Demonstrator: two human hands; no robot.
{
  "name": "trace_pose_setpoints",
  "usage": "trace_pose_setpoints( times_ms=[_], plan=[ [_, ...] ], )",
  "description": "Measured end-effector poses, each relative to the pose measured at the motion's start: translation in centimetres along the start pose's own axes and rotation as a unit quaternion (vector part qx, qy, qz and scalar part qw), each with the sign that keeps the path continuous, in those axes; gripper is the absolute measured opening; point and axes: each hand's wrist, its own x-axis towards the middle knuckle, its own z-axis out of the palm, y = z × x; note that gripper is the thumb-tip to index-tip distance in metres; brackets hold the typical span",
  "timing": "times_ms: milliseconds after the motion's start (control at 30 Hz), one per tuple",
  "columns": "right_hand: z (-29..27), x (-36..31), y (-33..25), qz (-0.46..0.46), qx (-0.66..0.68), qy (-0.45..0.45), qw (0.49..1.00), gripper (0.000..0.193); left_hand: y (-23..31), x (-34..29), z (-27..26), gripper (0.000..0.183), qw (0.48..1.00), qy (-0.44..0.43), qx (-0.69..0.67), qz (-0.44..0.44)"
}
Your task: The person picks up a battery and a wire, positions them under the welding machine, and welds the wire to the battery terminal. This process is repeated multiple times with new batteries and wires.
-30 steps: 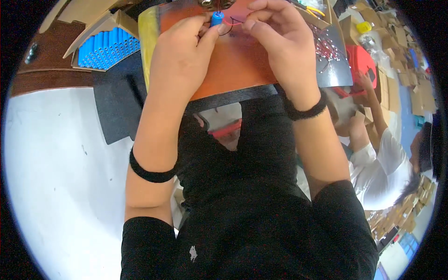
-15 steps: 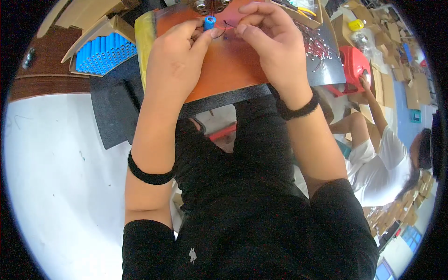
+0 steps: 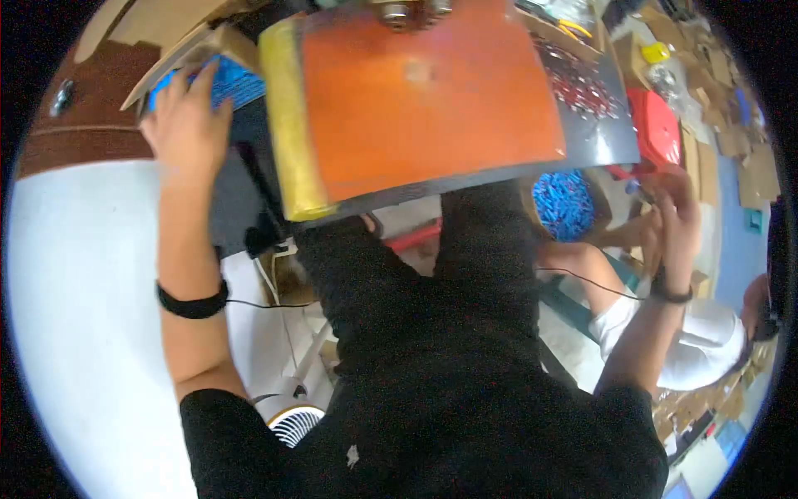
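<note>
Left hand (image 3: 187,129) has fingers spread over the blue batteries (image 3: 238,83) in the cardboard box (image 3: 234,46), right hand's (image 3: 677,212) grip's too blurry to tell, and they're probably stiff, lightish and slick, so grab mid-barrel.

Your hands (image 3: 189,129) (image 3: 678,212): two
Your wristbands (image 3: 193,302): two
Mat (image 3: 432,125): one
Yellow strip (image 3: 293,125): one
Stool (image 3: 657,125): one
Co-worker (image 3: 706,349): one
Blue cells (image 3: 565,204): many, too blurred to count

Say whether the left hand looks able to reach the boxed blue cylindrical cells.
Probably yes: the left hand spreads its fingers over the open cardboard box, nothing visible blocking the blue cylindrical cells.
</note>
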Motion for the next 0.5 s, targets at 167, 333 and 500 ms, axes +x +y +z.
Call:
trace_pose_setpoints(
  times_ms=[167,333,500],
  plan=[
    [1.1,1.6,4.4,-0.04,-0.229,0.04,0.972,0.038,-2.7,2.0,0.8,0.029,0.983,-0.13,0.113,0.058],
    [6.8,4.1,1.0,-0.105,-0.111,0.045,0.987,0.036,-1.9,2.5,1.2,0.031,0.977,-0.116,0.126,0.13],
    [10.7,7.1,-1.5,-0.203,-0.249,0.013,0.947,0.02,-3.4,2.8,1.9,0.031,0.984,-0.073,0.066,0.151]
  ],
)
